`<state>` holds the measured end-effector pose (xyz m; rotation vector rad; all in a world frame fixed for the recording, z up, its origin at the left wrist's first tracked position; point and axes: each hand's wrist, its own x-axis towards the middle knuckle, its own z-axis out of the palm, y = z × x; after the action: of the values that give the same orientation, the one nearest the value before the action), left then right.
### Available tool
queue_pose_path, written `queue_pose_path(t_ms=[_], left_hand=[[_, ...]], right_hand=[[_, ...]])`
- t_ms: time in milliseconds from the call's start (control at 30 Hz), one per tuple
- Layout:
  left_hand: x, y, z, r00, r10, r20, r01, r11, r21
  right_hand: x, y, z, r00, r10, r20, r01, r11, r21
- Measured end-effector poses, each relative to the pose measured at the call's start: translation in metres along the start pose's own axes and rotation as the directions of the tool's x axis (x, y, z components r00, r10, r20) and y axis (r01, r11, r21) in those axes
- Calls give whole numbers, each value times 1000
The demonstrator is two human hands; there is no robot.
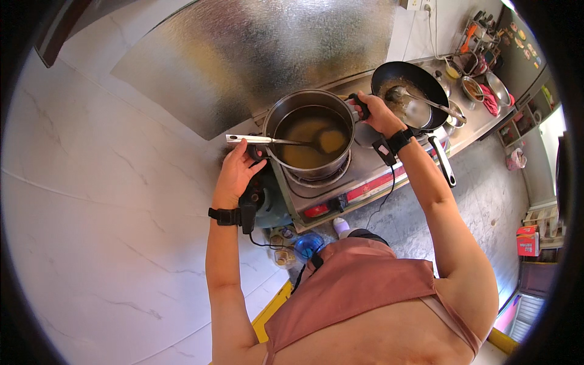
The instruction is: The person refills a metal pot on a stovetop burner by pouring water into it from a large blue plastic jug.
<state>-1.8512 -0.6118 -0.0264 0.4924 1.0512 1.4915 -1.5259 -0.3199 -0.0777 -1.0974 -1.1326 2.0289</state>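
A deep stainless-steel pot [267, 123] of cloudy yellowish liquid sits over the left burner of a gas stove [315, 200]. My right hand [379, 114] is wrapped around the pot's black right handle [359, 106]. On the other side, my left hand [236, 171] is at the black left handle [256, 153], its fingers around it and partly hidden. A metal ladle [292, 142] rests across the left rim, its bowl in the liquid. Its flat handle passes just above my left fingertips.
A black wok [388, 75] with a metal spatula [431, 101] and brownish residue stands right of the pot. Bowls [472, 86] and a red cloth [489, 101] lie along the steel counter. A blue gas cylinder [273, 205] and bottles [284, 258] stand below, left. A foil-like splash sheet [273, 54] lines the wall.
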Motion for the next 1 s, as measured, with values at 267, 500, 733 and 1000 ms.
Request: queue_pose_path(t_ms=[267,500,733,1000], left_hand=[[-1,3,8,1000,14,-3,-14,1000,23],[-11,-8,-16,995,90,41,-97,973,210],[5,-109,-177,922,83,-378,183,767,615],[11,-255,-279,814,355,-461,511,-59,857]], right_hand=[[4,-4,-2,1000,0,-7,0,1000,-4],[-5,2,-3,995,-53,-84,33,974,-225],[-59,67,-37,955,-136,-265,83,976,-204],[-153,200,-9,966,254,55,-195,848,-494]])
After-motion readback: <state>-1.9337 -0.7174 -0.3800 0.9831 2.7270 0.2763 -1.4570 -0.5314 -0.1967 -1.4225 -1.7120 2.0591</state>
